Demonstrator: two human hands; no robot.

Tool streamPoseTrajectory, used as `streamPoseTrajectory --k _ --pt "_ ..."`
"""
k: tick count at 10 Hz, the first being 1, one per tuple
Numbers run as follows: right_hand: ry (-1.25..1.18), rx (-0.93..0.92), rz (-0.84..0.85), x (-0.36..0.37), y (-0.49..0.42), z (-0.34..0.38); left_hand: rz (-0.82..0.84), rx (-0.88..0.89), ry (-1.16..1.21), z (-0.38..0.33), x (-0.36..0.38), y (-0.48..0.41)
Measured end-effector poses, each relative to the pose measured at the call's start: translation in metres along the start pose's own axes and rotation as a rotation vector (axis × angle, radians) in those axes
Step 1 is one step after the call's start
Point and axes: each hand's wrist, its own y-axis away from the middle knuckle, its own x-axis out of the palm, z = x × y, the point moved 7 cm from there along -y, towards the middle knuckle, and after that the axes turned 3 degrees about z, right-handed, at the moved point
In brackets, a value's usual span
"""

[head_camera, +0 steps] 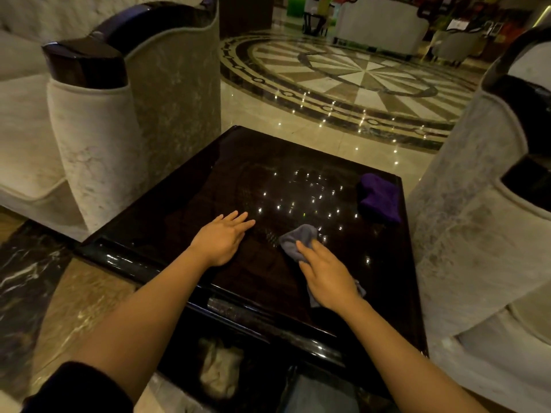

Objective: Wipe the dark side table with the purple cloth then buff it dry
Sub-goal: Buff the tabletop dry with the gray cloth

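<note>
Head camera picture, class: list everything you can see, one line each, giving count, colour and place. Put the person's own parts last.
side table: 1, glossy dark, centre, between the armchairs
purple cloth: 1, purple, bunched at the table's far right edge, untouched
grey cloth: 1, blue-grey, on the table under the right hand
armchairs: 2, pale with dark trim, left and right of the table
floor: 1, marble with a round inlaid pattern, beyond the table
left hand: 1, flat on the table, holding nothing
right hand: 1, pressed flat on the grey cloth
</note>
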Motion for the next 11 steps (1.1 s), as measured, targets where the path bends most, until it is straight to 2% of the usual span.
streamPoseTrajectory --k 3,4,6,8,11 --pt "0.084 -0.243 0.023 0.024 0.025 0.069 -0.023 -0.002 -0.005 0.003 0.002 -0.003" --pt "0.170 -0.344 -0.084 0.021 0.039 0.087 -0.035 0.003 -0.003 0.002 0.001 -0.002" --pt "0.334 -0.478 -0.109 0.034 0.054 0.097 -0.036 -0.011 0.013 0.002 0.000 -0.001" --pt "0.444 -0.552 -0.090 0.041 0.063 0.107 -0.030 -0.014 0.020 0.002 0.000 0.000" --pt "0.403 -0.595 -0.122 0.041 0.071 0.114 -0.029 -0.015 0.021 0.001 -0.001 -0.001"
